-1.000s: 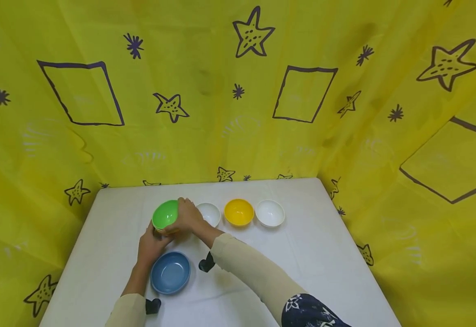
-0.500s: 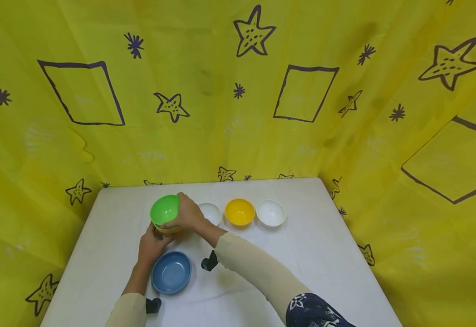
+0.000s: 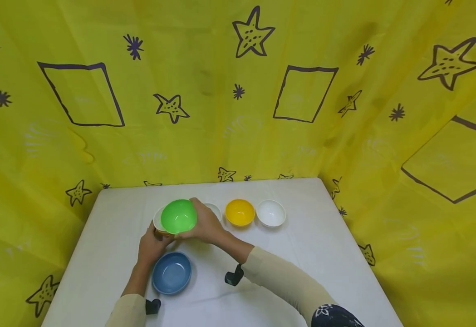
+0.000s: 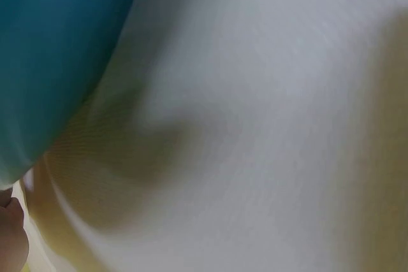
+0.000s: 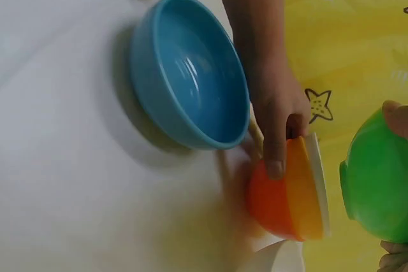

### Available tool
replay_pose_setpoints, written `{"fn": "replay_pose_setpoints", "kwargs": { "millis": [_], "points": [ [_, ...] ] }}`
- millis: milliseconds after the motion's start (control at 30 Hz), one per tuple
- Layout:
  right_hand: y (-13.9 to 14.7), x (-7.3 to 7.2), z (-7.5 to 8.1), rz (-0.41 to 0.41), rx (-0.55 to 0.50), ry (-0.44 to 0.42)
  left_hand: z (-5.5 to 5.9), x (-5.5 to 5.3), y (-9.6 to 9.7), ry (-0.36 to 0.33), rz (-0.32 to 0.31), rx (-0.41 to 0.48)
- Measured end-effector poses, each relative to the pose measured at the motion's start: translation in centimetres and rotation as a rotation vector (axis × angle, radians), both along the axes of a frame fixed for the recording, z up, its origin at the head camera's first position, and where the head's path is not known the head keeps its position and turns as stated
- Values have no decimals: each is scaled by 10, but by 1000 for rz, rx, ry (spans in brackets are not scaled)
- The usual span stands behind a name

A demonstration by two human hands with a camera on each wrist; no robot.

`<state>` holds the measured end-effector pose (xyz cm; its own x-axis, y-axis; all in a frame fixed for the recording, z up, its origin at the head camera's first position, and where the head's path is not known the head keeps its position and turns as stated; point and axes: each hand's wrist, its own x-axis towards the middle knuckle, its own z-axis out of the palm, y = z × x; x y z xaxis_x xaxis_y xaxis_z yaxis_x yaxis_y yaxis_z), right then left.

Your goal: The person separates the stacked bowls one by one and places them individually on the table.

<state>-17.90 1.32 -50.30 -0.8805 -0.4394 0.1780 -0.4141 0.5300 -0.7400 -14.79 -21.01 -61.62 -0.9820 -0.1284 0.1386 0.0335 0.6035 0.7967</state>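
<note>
My right hand [image 3: 207, 223] holds a green bowl [image 3: 178, 217] by its right side, raised and overlapping the nested stack in the head view. My left hand [image 3: 152, 245] grips that stack from the near left, its thumb on the outer wall in the right wrist view. Outermost there is an orange bowl [image 5: 266, 195], then a yellow one [image 5: 299, 192], with a white bowl's rim [image 5: 319, 186] on top. Just in front of the stack, a blue bowl [image 3: 172, 272] stands upright, and its wall fills the upper left of the left wrist view.
Along the back of the white-covered table [image 3: 303, 254] stand a white bowl [image 3: 214, 210] partly hidden by my right hand, a yellow bowl [image 3: 239, 212] and another white bowl [image 3: 271, 213]. A yellow patterned curtain [image 3: 205, 145] hangs behind and at the sides.
The green bowl has come off the stack and moved right with my right hand, uncovering the white bowl beneath. My left hand stays at the stack.
</note>
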Motion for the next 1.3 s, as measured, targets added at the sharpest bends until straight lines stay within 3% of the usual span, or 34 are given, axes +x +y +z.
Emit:
{"fn": "replay_pose_setpoints", "kwargs": {
  "millis": [267, 600, 767, 967, 1300],
  "points": [
    [32, 33, -12, -19, -77, -4, 4, 0, -3, -3, -19, -23],
    [51, 65, -33, -22, -121, -19, 6, -2, -2, -78, -31, -25],
    [58, 74, -55, -44, -115, -24, 5, -1, -1, -115, -42, -21],
    [66, 85, -75, -73, -97, -59, 5, 1, 1, -106, -43, -23],
    [73, 87, -89, -88, -24, -57, 9, -2, 2, -114, -37, -10]
  ]
}}
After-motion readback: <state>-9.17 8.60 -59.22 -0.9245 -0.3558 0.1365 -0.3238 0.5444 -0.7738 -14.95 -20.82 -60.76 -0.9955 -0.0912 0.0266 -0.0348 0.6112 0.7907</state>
